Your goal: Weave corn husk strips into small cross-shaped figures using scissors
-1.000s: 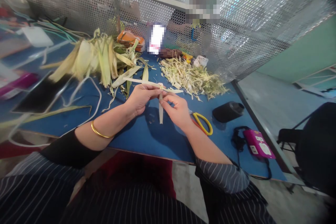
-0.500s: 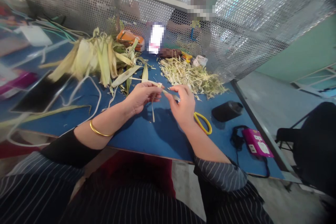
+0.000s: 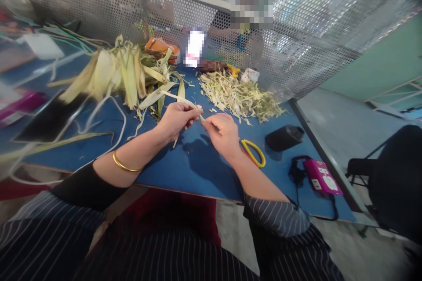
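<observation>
My left hand (image 3: 178, 119) pinches a pale strip of corn husk (image 3: 180, 98) between thumb and fingers. One end of the strip reaches up and left past that hand, and a thin piece hangs below it. With thumb and fingertips closed, my right hand (image 3: 224, 135) grips the strip's near end, close to the left fingertips. Both hands are above the blue table (image 3: 198, 175). Beside my right wrist lies a yellow loop (image 3: 263, 158), like a scissors handle; the rest of it is hidden under the wrist.
Whole corn husks (image 3: 108, 74) are heaped at back left, and shredded husk (image 3: 237, 96) at back right. A lit screen (image 3: 195, 48) stands between them. On the right are a black cylinder (image 3: 283, 138) and a purple box (image 3: 322, 175). White cable (image 3: 123, 125) loops at left; perforated metal (image 3: 198, 17) stands behind.
My right hand has moved left and slightly down, closing its fingertips on the strip near my left hand. The dangling thin piece has swung left.
</observation>
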`<action>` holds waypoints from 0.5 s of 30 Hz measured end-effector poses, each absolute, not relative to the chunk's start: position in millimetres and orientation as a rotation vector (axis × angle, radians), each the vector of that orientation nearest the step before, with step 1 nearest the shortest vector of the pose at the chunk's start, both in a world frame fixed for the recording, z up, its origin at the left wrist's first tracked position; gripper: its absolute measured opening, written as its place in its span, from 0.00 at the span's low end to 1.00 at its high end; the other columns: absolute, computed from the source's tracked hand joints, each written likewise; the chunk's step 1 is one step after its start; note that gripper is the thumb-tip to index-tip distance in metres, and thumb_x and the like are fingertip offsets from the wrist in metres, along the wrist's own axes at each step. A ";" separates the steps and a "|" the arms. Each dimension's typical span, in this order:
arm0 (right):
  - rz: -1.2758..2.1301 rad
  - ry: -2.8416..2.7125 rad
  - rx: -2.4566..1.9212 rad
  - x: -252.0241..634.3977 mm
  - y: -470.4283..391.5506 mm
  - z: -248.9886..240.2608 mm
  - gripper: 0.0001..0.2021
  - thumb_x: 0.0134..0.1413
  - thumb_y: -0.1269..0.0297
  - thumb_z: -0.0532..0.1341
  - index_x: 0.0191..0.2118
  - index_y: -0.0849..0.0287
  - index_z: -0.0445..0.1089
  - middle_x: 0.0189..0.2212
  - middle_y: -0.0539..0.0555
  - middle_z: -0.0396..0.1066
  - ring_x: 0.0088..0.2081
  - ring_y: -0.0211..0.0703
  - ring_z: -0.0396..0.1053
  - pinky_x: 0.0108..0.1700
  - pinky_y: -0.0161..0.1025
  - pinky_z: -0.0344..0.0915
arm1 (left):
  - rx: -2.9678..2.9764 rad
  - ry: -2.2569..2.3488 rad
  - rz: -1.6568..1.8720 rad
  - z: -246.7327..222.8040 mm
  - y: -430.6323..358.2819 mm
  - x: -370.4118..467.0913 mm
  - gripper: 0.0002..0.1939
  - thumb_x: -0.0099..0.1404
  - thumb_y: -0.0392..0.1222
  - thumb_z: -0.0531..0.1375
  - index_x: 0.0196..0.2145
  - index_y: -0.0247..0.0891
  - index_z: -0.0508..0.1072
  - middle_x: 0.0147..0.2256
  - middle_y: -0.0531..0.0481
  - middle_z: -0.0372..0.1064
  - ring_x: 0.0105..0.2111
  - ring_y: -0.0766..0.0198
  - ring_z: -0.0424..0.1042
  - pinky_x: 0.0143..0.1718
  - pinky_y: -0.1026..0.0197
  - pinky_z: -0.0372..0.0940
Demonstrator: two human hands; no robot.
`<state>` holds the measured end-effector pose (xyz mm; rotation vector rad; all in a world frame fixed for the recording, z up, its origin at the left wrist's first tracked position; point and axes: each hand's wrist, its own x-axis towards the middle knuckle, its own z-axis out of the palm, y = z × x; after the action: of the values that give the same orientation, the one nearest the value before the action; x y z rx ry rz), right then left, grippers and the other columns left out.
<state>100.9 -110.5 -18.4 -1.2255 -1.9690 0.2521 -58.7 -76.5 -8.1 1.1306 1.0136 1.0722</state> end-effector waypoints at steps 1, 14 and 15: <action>0.348 -1.927 -1.241 101.4 -109.6 -18.5 0.14 0.58 0.56 0.56 0.26 0.56 0.69 0.24 0.49 0.70 0.30 0.39 0.66 0.45 0.41 0.60 | 1.129 0.990 1.058 -7.5 -76.4 -59.3 0.11 0.52 0.43 0.67 0.22 0.34 0.71 0.18 0.54 0.64 0.14 0.76 0.57 0.14 0.68 0.47; 1.420 -0.931 -1.055 101.3 -96.9 -24.8 0.12 0.39 0.55 0.68 0.29 0.57 0.72 0.26 0.50 0.72 0.28 0.37 0.68 0.36 0.37 0.65 | 1.245 0.892 0.806 -4.2 -89.1 -54.5 0.16 0.56 0.51 0.63 0.20 0.37 0.71 0.19 0.51 0.64 0.15 0.74 0.57 0.15 0.67 0.46; 1.396 -0.920 -1.052 101.3 -97.1 -25.0 0.11 0.38 0.57 0.68 0.27 0.57 0.71 0.26 0.49 0.71 0.28 0.36 0.67 0.36 0.37 0.65 | 1.270 0.905 0.809 -5.3 -89.4 -54.2 0.16 0.55 0.50 0.64 0.19 0.37 0.70 0.18 0.52 0.63 0.15 0.74 0.57 0.16 0.66 0.46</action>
<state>101.3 -97.1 -25.0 -1.0521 -0.9199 1.3960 -54.2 -89.4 -5.3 1.2697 0.9050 0.8091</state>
